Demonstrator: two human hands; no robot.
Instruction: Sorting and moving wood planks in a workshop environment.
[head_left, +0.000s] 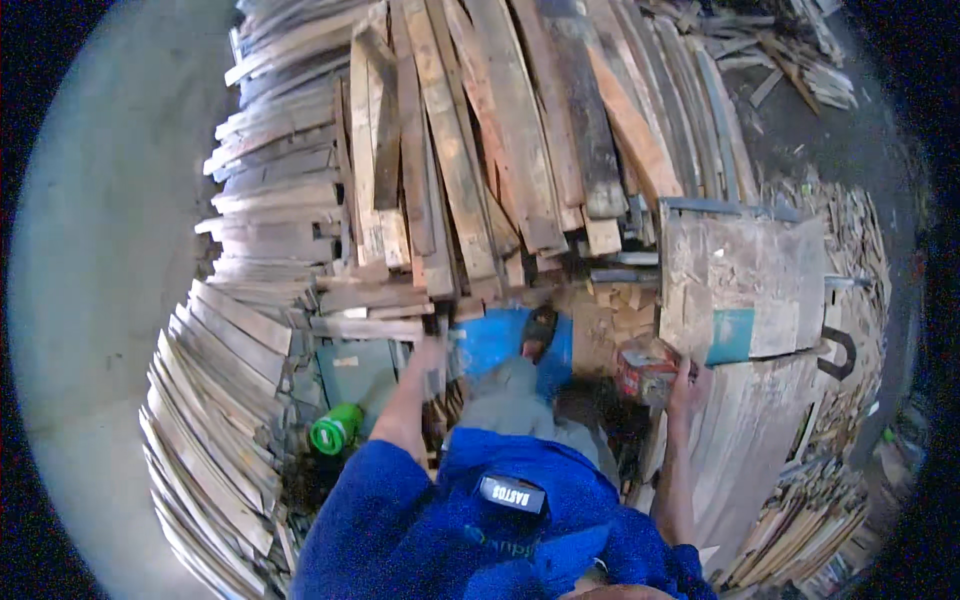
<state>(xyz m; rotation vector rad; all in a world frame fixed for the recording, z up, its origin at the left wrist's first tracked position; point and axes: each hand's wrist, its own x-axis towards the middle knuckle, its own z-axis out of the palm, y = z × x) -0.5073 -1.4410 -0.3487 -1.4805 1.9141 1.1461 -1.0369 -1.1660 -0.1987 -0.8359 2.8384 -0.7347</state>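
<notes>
My left hand [428,358] is stretched forward beside the ends of several short wooden planks [370,318]. It is smeared by motion, and its fingers do not show clearly. My right hand [686,388] is at the right side of a worn red container [643,370], next to the edge of an upright wooden panel [740,280]. Whether its fingers grip the container or only rest by it, I cannot tell. Ahead of both hands lies a large pile of long used boards [480,150], stacked side by side.
A blue sheet [490,340] lies underfoot, with my dark shoe [540,328] on it. At the left are a green round container [336,430] and stacked boards [215,420]. Plywood panels [730,440] stand at the right, with wood scraps [850,270] beyond.
</notes>
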